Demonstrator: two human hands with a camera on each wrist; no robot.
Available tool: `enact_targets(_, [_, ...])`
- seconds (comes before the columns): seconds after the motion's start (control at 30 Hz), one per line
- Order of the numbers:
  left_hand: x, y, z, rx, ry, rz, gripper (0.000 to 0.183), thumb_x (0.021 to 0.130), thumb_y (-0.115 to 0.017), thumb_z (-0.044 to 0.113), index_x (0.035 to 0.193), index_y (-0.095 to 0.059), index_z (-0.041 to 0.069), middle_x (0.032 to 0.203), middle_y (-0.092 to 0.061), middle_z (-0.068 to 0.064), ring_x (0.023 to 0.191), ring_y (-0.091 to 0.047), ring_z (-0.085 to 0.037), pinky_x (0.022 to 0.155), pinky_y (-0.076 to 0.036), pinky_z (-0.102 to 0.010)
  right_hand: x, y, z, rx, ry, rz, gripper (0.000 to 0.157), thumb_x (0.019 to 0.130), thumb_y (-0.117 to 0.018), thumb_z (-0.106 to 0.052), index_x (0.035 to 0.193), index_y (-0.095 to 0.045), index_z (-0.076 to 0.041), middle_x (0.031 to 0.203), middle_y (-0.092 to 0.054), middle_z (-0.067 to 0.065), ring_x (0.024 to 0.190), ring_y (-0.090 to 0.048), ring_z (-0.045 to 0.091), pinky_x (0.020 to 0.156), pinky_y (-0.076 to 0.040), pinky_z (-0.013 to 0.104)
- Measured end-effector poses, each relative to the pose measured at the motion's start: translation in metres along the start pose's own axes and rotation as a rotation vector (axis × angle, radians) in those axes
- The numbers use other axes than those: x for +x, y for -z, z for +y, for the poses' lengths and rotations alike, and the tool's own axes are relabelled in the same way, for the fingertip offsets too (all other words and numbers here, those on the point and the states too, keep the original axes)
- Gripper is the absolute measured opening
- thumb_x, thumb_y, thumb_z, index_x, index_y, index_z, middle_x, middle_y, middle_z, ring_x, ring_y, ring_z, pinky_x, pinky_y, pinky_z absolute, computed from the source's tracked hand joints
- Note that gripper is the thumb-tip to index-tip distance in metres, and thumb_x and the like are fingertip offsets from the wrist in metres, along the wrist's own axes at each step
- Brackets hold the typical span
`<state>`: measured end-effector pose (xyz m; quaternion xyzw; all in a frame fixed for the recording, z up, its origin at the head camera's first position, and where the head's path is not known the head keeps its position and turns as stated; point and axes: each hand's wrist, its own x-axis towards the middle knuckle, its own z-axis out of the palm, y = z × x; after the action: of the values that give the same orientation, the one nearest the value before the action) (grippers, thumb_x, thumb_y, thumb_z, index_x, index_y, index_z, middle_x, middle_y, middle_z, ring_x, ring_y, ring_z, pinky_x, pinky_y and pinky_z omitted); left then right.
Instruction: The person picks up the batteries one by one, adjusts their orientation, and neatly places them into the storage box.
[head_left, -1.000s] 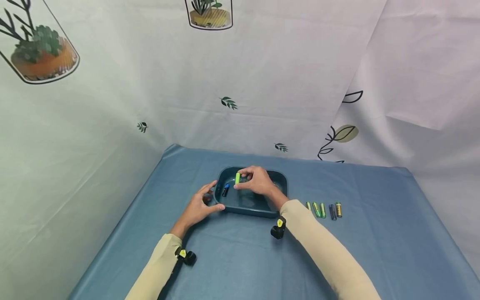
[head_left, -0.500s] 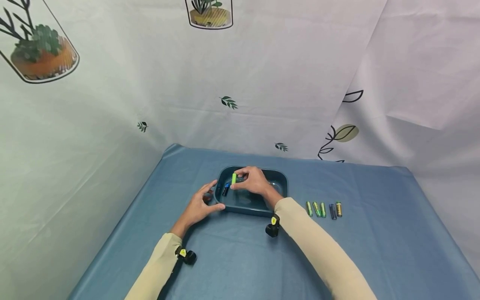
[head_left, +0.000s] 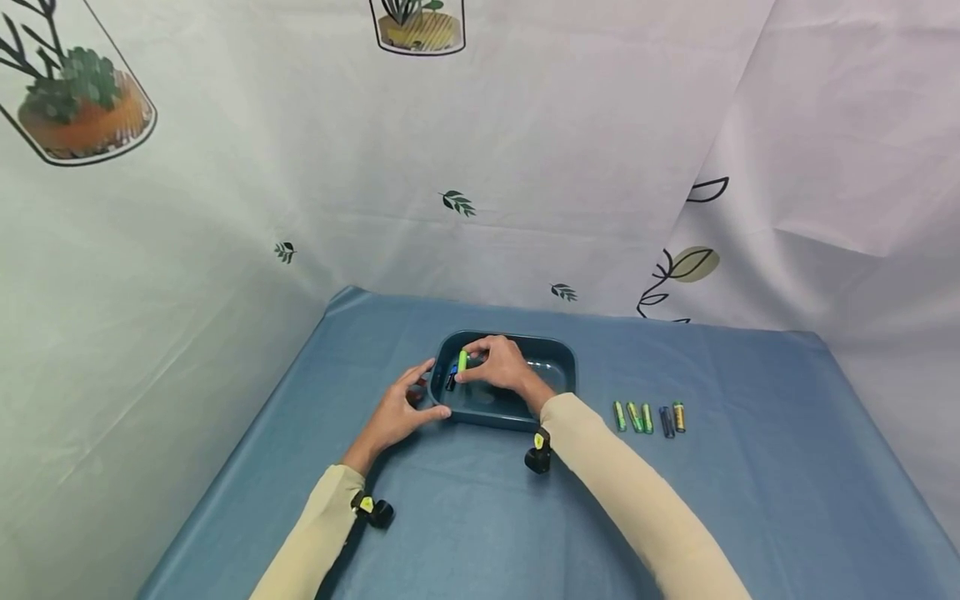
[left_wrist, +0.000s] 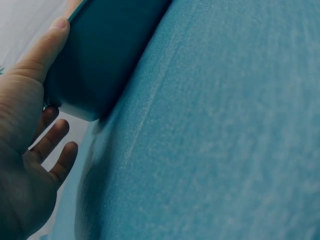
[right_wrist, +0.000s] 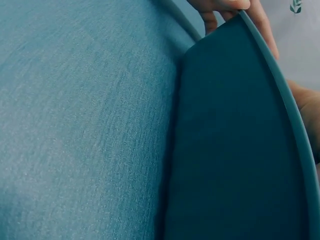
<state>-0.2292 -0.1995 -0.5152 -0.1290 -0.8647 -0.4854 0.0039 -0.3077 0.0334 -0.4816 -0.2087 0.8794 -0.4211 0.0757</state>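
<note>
A dark teal tray (head_left: 495, 419) sits on the blue cloth. My left hand (head_left: 393, 412) holds its left near corner, thumb along the near wall and fingers at the left side. In the left wrist view the thumb lies against the tray wall (left_wrist: 110, 55), with the other fingers spread apart below. Inside the tray's left part, my right hand (head_left: 501, 367) pinches a lime-green battery (head_left: 462, 361) upright between thumb and fingers. Close beside it is a black battery with a blue end (head_left: 451, 380), partly covered. The right wrist view has the tray wall hiding most of the right hand (right_wrist: 307, 112).
Right of the tray, several batteries lie in a loose row on the cloth: green ones (head_left: 633, 417), a dark one (head_left: 667, 422) and a black-and-gold one (head_left: 678, 417). A pale printed curtain (head_left: 525, 208) hangs behind the table.
My right hand has moved left with the green battery, bringing it close to the black-and-blue one. My left hand stays at the tray corner.
</note>
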Motion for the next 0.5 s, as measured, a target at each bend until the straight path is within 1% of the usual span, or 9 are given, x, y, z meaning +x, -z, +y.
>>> enact_targets(0.13, [0.0007,0.0000,-0.0009,0.002,-0.004,0.000,0.092,0.082,-0.088,0.038,0.159,-0.039,0.023,0.157,-0.042,-0.011,0.122,-0.057,-0.034,0.100,-0.048,-0.058,0.0011,-0.0011,-0.0009,-0.003,-0.019,0.001,0.053,0.081,-0.089,-0.034,0.126,-0.073,-0.011,0.114,-0.070,0.006,0.094,-0.063,0.017,0.077,-0.055,0.032])
enact_targets(0.33, [0.0004,0.0001,-0.0019,0.009,-0.010,0.003,0.092,0.082,-0.087,0.040,0.159,-0.039,0.023,0.156,-0.043,-0.012,0.121,-0.058,-0.034,0.099,-0.048,-0.057,0.0009,-0.0040,0.0002,0.015,-0.064,0.005,0.051,0.080,-0.090,-0.032,0.124,-0.075,-0.011,0.108,-0.073,0.003,0.095,-0.065,0.018,0.076,-0.056,0.033])
enact_targets(0.5, [0.0000,-0.0002,-0.0022,0.020,-0.010,0.002,0.093,0.082,-0.087,0.043,0.159,-0.039,0.022,0.156,-0.043,-0.012,0.122,-0.058,-0.035,0.099,-0.049,-0.057,0.0000,-0.0072,0.0014,0.006,-0.073,-0.005,0.051,0.079,-0.091,-0.033,0.123,-0.075,-0.011,0.105,-0.075,0.002,0.096,-0.068,0.019,0.082,-0.058,0.035])
